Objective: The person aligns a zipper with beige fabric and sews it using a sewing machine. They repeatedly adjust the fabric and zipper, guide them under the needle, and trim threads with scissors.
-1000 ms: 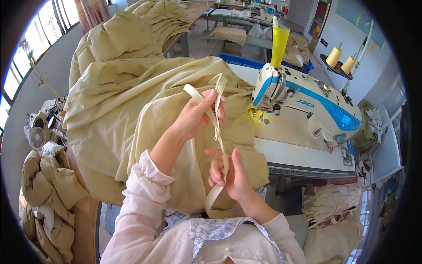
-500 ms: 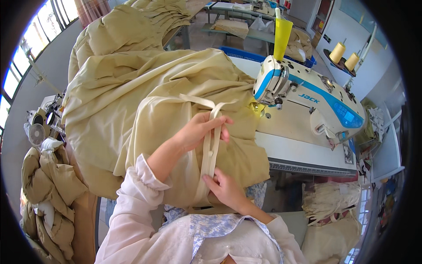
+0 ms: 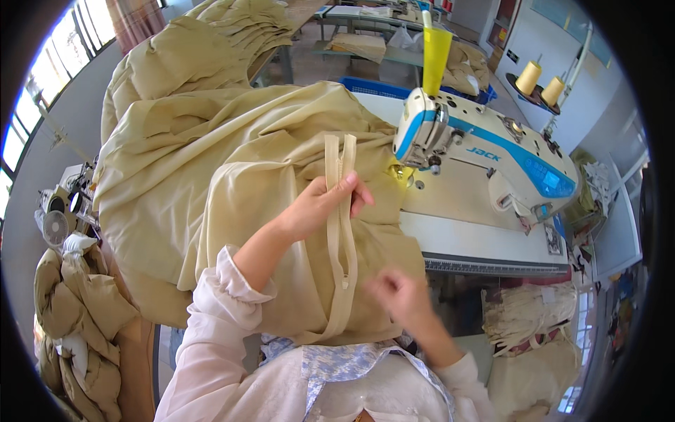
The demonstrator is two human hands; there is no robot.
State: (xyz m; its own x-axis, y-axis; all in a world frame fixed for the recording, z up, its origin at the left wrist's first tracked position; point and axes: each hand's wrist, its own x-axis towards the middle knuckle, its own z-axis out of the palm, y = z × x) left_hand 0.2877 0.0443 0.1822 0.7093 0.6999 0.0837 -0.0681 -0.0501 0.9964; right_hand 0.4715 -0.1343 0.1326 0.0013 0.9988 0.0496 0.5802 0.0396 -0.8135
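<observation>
Head view
Zipper (image 3: 342, 232): beige, lying straight over the fabric (image 3: 232, 162), running from 12 to 6 o'clock.
Left hand (image 3: 320, 205): fingers pinched on the zipper's upper part.
Right hand (image 3: 399, 295): blurred at 5 o'clock, fingers loosely curled, holding nothing.
Advice: keep the zipper taut and untwisted; the machine (image 3: 485, 158) stands at 2 o'clock.

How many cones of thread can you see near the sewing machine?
2. Both pale yellow thread cones sit side by side on a dark stand behind the sewing machine, at the upper right: the left cone and the right cone. Others may be hidden out of view.
</observation>
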